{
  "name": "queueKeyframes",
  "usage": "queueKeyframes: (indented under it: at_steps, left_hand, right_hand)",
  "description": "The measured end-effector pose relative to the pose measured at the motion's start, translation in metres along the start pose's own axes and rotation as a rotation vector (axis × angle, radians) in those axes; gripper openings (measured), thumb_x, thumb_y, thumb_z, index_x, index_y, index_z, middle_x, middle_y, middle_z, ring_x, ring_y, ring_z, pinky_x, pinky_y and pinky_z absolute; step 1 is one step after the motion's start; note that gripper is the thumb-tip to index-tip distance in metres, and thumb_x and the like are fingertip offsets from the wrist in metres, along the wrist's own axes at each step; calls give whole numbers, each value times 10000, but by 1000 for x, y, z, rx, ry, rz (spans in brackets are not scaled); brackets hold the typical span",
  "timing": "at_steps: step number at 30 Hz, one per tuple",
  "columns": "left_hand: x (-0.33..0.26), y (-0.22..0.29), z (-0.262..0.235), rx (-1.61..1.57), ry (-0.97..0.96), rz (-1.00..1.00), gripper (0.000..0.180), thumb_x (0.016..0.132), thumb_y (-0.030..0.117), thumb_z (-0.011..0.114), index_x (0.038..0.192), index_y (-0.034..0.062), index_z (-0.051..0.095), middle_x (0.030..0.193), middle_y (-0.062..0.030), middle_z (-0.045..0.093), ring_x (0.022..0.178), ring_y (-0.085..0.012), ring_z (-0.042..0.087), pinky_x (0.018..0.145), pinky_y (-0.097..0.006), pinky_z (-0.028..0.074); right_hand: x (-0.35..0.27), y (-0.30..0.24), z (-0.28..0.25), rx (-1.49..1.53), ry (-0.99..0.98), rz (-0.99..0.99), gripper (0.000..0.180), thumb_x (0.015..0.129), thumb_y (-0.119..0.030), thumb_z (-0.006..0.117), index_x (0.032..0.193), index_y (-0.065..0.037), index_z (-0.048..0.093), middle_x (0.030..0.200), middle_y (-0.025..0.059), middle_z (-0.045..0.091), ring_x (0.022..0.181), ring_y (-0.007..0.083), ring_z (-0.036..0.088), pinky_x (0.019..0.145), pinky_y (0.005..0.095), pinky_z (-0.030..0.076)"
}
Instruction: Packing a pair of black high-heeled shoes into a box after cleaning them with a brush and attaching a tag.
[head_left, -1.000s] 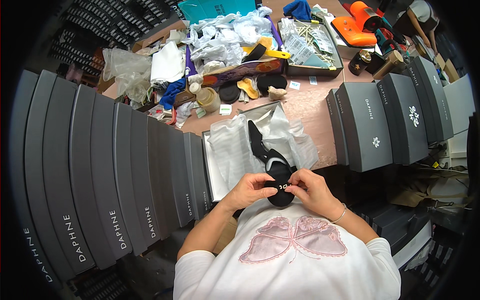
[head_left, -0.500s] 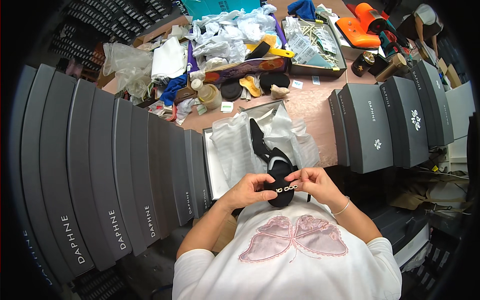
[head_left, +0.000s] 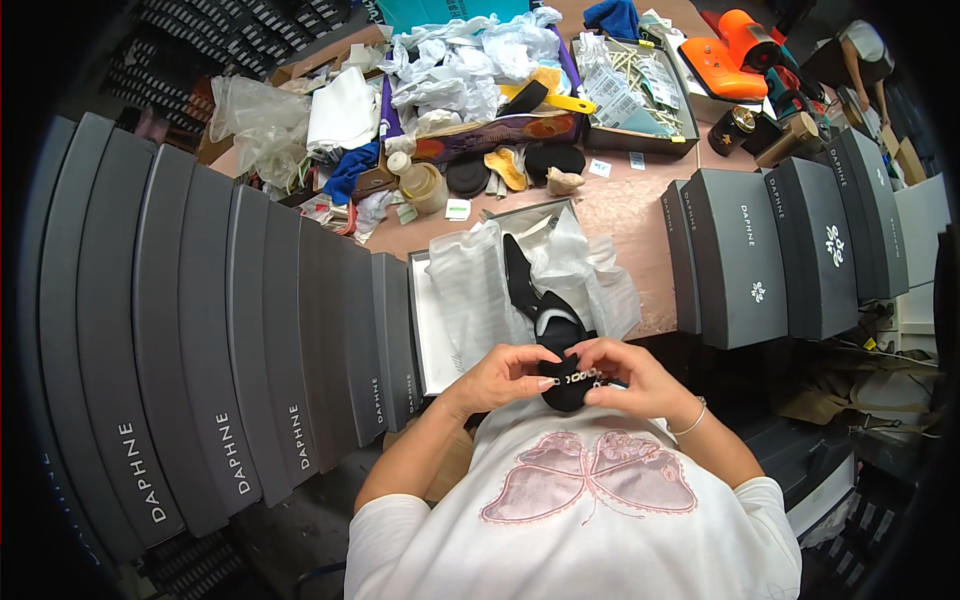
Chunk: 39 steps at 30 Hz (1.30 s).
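A black high-heeled shoe [head_left: 560,327] points its toe toward me, just in front of my shirt, and its heel end reaches away over the open shoe box. Across its toe runs a pale, metallic-looking chain trim [head_left: 573,378]. My left hand [head_left: 503,380] pinches the shoe's left side, thumb by the trim's left end. From the other side, my right hand [head_left: 632,378] has its fingers closed on the shoe and the trim's right end, partly hiding it. White tissue paper [head_left: 465,290] lies in the open box [head_left: 432,335] behind.
Grey shoe boxes [head_left: 205,340] stand in a long row at left, with more boxes [head_left: 738,260] at right. At the back are a carton of crumpled paper [head_left: 480,70], a pump bottle [head_left: 420,185], a tray of sachets [head_left: 635,90] and an orange device [head_left: 725,65]. Another person [head_left: 858,60] is far right.
My right hand has turned inward, its fingers curling further over the trim's right end. The left hand stays nearly in place on the shoe, and the view has shifted slightly.
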<state>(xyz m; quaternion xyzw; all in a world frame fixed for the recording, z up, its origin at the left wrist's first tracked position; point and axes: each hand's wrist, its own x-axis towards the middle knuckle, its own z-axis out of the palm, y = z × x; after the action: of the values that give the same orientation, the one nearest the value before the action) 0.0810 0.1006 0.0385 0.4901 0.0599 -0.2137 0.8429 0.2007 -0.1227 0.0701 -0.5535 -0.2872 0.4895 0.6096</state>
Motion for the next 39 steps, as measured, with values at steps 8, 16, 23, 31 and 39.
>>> queueKeyframes:
  at_steps: [8,16,23,31,39]
  left_hand:
    - [-5,2,7,25,62,50,235,864,29,642,1093,-22,625,981,-27,604,907,-84,553,794,-249,453]
    - [-5,7,23,349,207,155,201,853,80,684,1015,-34,650,898,-12,616,806,-63,559,693,-224,471]
    - [-5,6,24,139,192,155,218,851,130,719,986,-31,663,913,-17,620,786,-61,565,672,-222,476]
    - [-9,3,21,338,229,-10,287,880,188,685,1073,-14,621,987,-20,620,821,-73,546,720,-199,449]
    - [-9,-5,-1,-50,1,1,402,947,166,486,1295,-34,504,1207,-116,580,1129,-164,535,1001,-317,399]
  right_hand:
    - [1,-4,26,-302,189,-32,217,850,-111,697,968,9,560,903,91,596,833,154,612,743,290,513]
    - [-1,-7,26,-321,207,-2,157,845,-68,618,889,0,484,916,110,595,772,135,565,704,268,481]
    - [-3,6,24,-49,296,66,140,845,-20,552,831,-32,413,1015,156,630,810,90,558,743,257,477]
    - [-3,15,21,168,284,66,99,935,-22,398,972,-25,490,1185,151,598,946,118,596,852,271,486]
    - [-5,21,5,453,229,157,269,936,-47,428,1188,-33,523,1212,109,581,966,92,572,856,254,470]
